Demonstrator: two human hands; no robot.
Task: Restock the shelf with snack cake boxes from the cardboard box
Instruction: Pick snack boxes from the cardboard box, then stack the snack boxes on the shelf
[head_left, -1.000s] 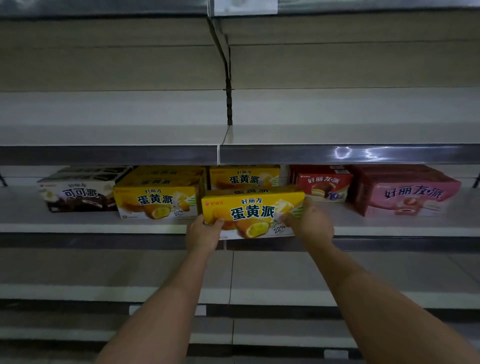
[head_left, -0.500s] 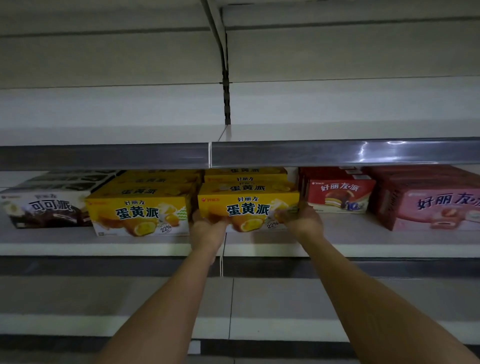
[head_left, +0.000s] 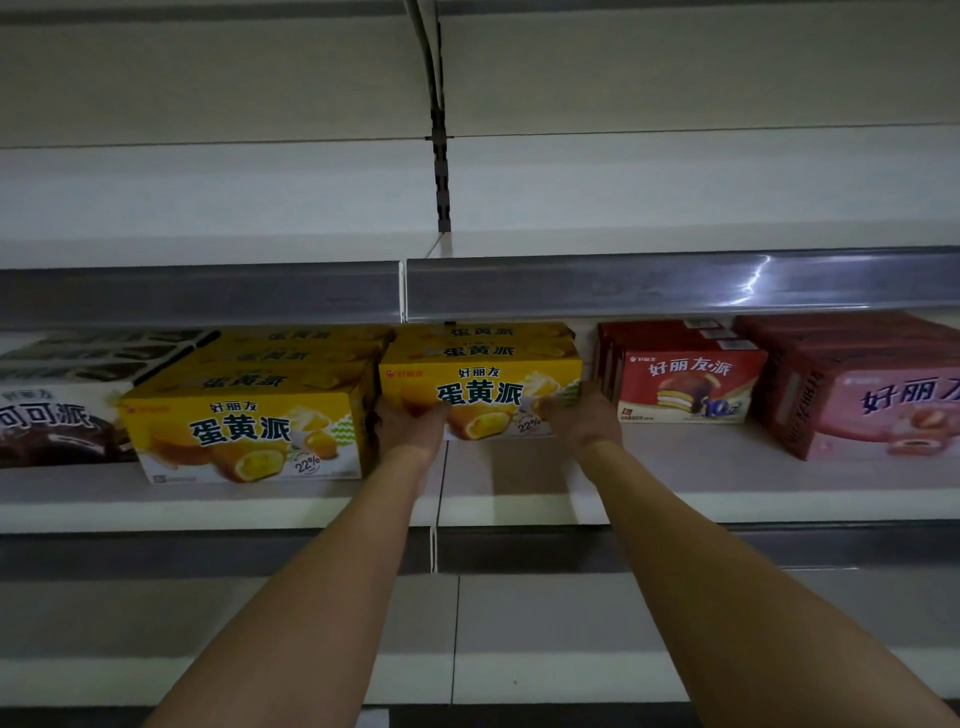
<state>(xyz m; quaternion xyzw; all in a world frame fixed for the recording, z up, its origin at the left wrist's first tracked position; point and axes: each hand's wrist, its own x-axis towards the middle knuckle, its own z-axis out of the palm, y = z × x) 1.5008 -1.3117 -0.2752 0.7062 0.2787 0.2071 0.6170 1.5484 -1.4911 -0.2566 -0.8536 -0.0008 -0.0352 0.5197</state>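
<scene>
Yellow egg-yolk pie box (head_left: 480, 384): long axis runs 9-to-3 o'clock, 12 o'clock of both hands; left hand (head_left: 410, 423) and right hand (head_left: 582, 418) grip its lower corners, equally near.

- Yellow egg-yolk pie box (head_left: 480, 387): thin card, smooth, a bit shiny print.
- Yellow boxes beside it (head_left: 244, 431): same card, same soft shine.
- Red pie box (head_left: 685, 384) & pink box (head_left: 878, 410): printed card, smooth.
- Black cocoa pie box (head_left: 52, 421): card w/ dark print.
- Shelf (head_left: 675, 478): painted metal, pale, smooth, matt.
- Price strip (head_left: 675, 286) on upper shelf edge: clear plastic, glossy, bright glare spot.
</scene>
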